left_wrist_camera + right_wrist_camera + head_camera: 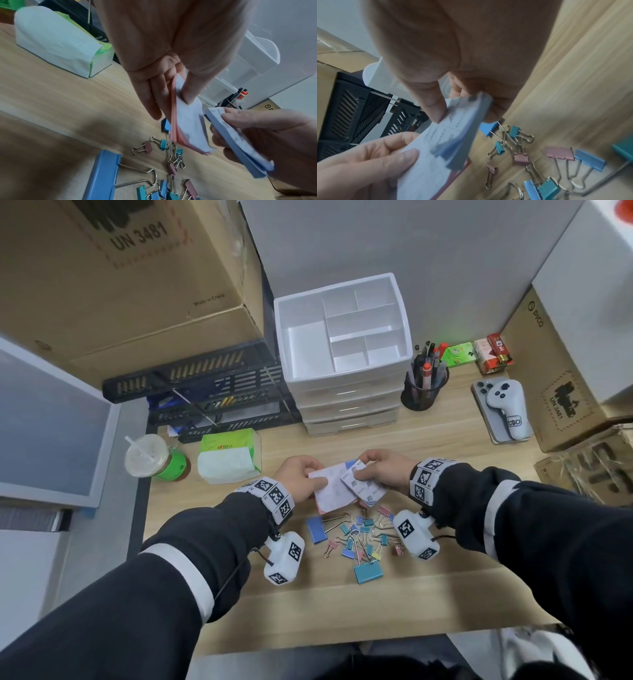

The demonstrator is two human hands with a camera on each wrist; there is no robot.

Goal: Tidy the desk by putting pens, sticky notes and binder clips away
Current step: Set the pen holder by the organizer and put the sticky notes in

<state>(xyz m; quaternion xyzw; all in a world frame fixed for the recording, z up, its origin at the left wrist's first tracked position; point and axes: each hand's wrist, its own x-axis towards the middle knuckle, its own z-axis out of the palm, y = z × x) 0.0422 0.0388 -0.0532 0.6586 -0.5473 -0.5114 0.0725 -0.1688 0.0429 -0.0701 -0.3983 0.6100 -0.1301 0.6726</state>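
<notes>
My left hand [317, 479] pinches a pink sticky-note pad [330, 496] by its left edge, thumb on top, just above the desk. My right hand [363, 470] grips a blue sticky-note pad [368, 489] that overlaps the pink one's right side. In the left wrist view the pink pad [190, 128] stands apart from the blue pad [240, 148]. In the right wrist view the blue pad [464, 128] is blurred over the pink pad [426, 175]. Several coloured binder clips [356, 539] lie on the desk under the hands. Pens stand in a black mesh cup [423, 386].
A white drawer unit with an open divided top tray [306, 347] stands behind the hands. A tissue pack [229, 457] and a lidded drink cup [150, 457] sit left, before a black tray rack [205, 392]. A phone with a controller [507, 409] and cardboard boxes are on the right.
</notes>
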